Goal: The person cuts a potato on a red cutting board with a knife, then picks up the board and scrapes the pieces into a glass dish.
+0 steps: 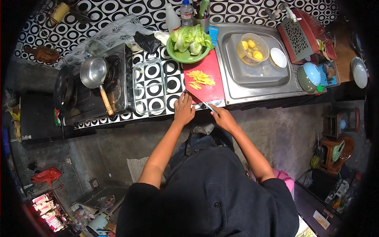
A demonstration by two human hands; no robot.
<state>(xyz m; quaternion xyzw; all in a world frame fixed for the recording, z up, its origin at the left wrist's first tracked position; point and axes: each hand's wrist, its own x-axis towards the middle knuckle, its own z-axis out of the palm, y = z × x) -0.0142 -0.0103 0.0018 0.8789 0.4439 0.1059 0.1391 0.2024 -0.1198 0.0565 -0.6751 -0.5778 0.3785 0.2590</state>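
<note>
My right hand [223, 118] is closed around the light handle of a knife [198, 98], whose blade points up and left over the near edge of a red cutting board [215, 67]. Near the blade's tip, my left hand [184, 107] rests at the board's lower left corner, its fingers stretched forward; nothing shows in it. Yellow cut strips [200, 79] lie in a loose pile on the board, beyond both hands. Behind them a green bowl [185, 58] holds leafy greens [192, 40] and overlaps the board's far end.
A glass dish [150, 87] lies left of the board. Farther left, a saucepan [93, 72] sits on the stove [118, 87]. On the right, the steel sink [227, 89] holds a bowl of yellow pieces [252, 49] and a white dish [278, 58]. Bottles [186, 14] stand behind.
</note>
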